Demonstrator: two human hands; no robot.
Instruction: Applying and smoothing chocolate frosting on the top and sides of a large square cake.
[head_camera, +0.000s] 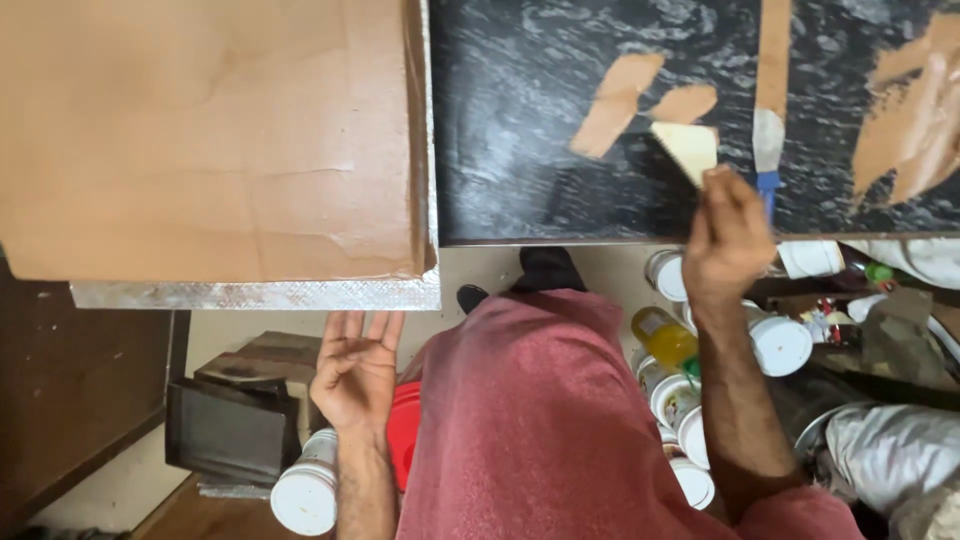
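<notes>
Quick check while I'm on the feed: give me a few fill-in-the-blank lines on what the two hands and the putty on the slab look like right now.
1. The right hand holds a pale scraper against the ____ stone slab.
2. The left hand is empty, its palm ____.
3. The putty patches on the slab are ____ in colour.
4. White-lidded jars stand on the floor below the ____ hand.

Missing words: black; open; tan; right

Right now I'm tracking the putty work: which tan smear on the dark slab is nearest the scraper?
The small oval smear, just above the pale scraper in the right hand; the others lie farther off.
</notes>
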